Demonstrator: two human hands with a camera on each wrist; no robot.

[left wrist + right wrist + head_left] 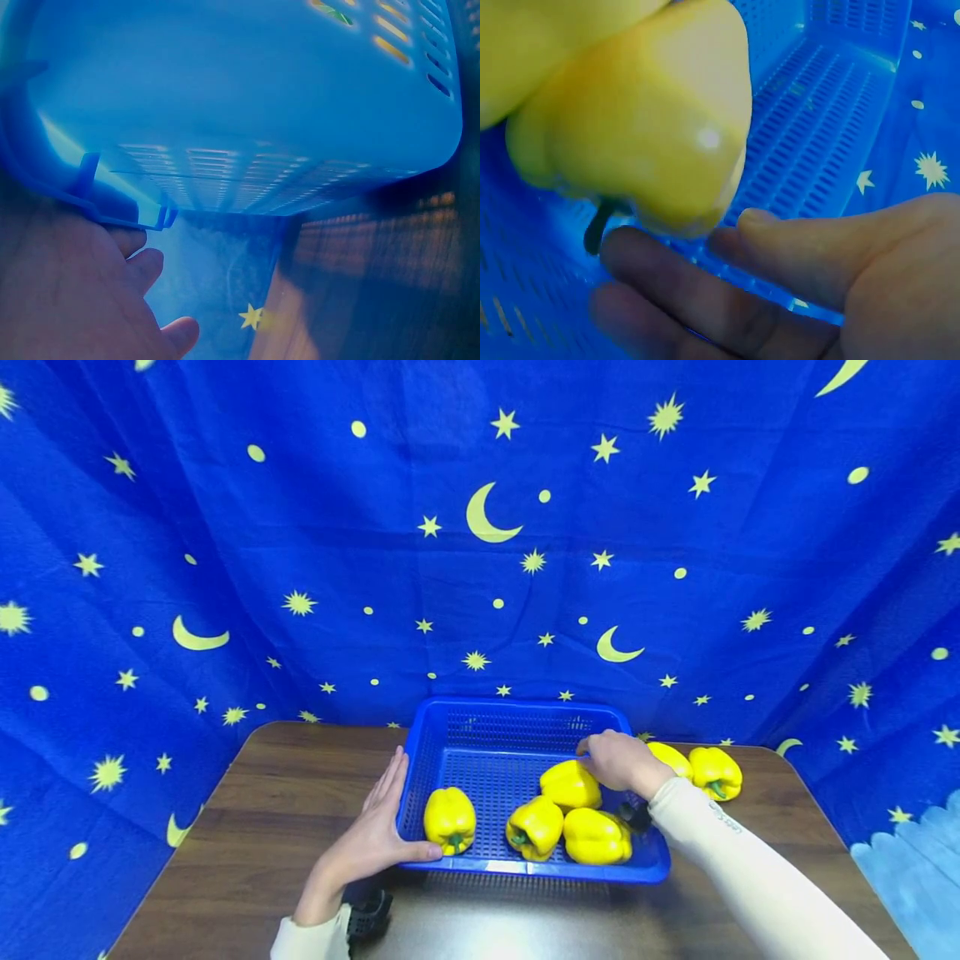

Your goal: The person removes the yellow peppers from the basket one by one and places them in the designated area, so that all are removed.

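A blue perforated plastic basket [487,866] sits on the table with several yellow bell peppers inside. My left hand [378,827] rests against the basket's left front corner, fingers straight along the outer side and thumb over the front rim. A lone bell pepper [450,820] lies just inside from that thumb. My right hand [618,758] reaches in over the right side, close beside the rearmost bell pepper [570,785]. In the right wrist view, its loosely bent fingers lie by the stem end of a bell pepper [645,127], without closing round it.
Two more bell peppers [716,773] lie on the wooden table [315,777] right of the basket, one partly hidden by the right arm. A blue curtain [375,568] with yellow moons and stars hangs behind the table. Light blue cloth shows at the far right.
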